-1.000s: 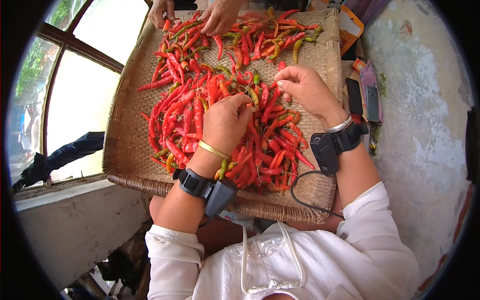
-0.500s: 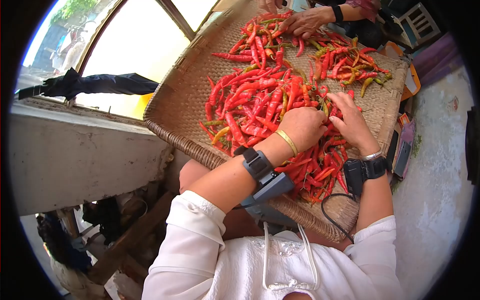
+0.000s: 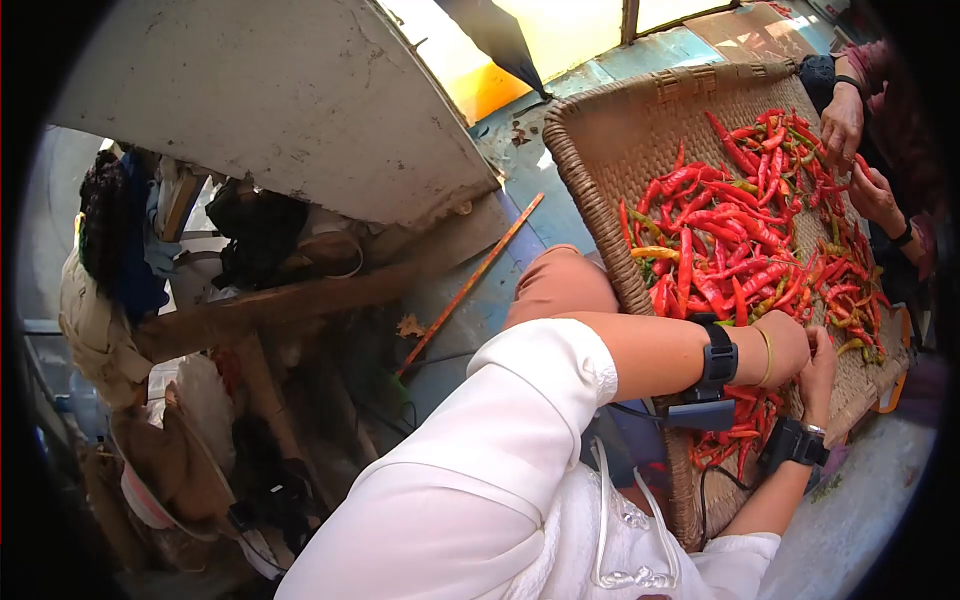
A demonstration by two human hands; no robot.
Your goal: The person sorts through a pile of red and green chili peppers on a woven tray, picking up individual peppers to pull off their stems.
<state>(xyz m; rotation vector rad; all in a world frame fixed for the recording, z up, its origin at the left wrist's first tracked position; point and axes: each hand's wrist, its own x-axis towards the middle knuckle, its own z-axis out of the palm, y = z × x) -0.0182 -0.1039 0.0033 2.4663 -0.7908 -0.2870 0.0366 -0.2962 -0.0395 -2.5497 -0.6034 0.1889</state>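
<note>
A large woven tray (image 3: pixel 615 150) holds a heap of red chili peppers (image 3: pixel 715 235), with a few yellow and green ones among them. Over the heap's lower right part, my left hand (image 3: pixel 784 347) is closed, knuckles up, a gold bracelet at its wrist. My right hand (image 3: pixel 819 368) meets it from the right, fingers drawn together at the left hand's fingertips. Whatever the two hands pinch is too small and hidden to name. Smaller groups of peppers (image 3: pixel 848 290) lie to their upper right, and more peppers lie below my left wrist.
A co-worker's two hands (image 3: pixel 842 122) are over peppers at the tray's far right edge. At the left are a pale wall panel (image 3: pixel 300 90), a wooden beam (image 3: pixel 300 308), a hat (image 3: pixel 175 470) and a thin reddish stick (image 3: pixel 470 285) on the floor.
The view has swung left, so the tray and hands appear farther right. My right hand's fingers, spread before, have drawn together against my left hand. The co-worker's hands have moved apart from the heap's top.
</note>
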